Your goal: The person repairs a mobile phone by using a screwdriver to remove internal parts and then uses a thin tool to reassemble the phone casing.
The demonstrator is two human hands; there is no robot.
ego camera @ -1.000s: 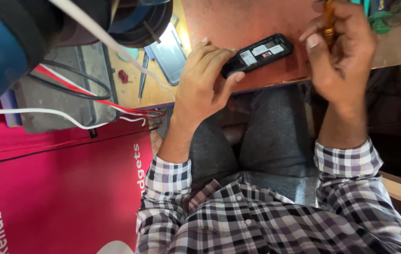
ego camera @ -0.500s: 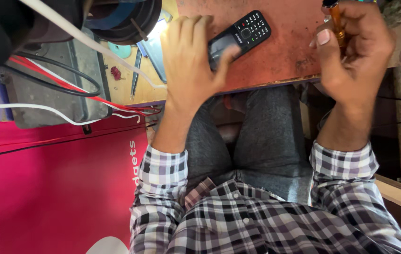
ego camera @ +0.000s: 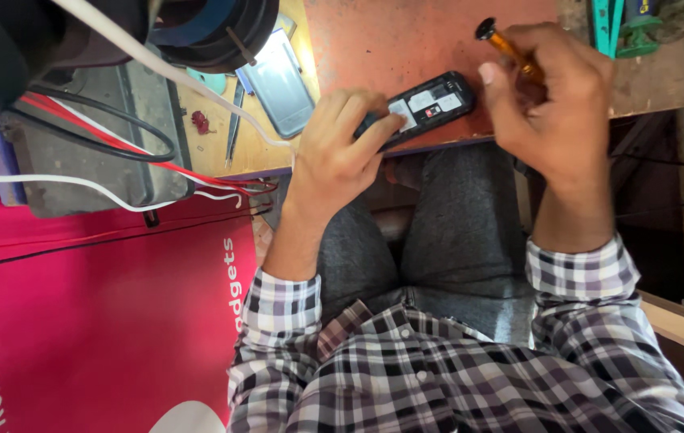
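My left hand grips a small black phone by its near end. The phone lies back-up on a reddish mat at the bench edge, its back cover off and the inner compartment showing. My right hand is closed around a screwdriver with an orange handle, just right of the phone. The screwdriver's tip is hidden behind my fingers. Both sleeves are checked, and my grey trousers show below the bench.
A grey phone shell and tweezers lie left of the mat on the wooden bench. Further left are a grey metal box with red, white and black cables, and a pink banner. Green tools sit top right.
The phone has been turned from keypad-up to open back-up and now rests on the mat. My right hand with the screwdriver has moved closer to it.
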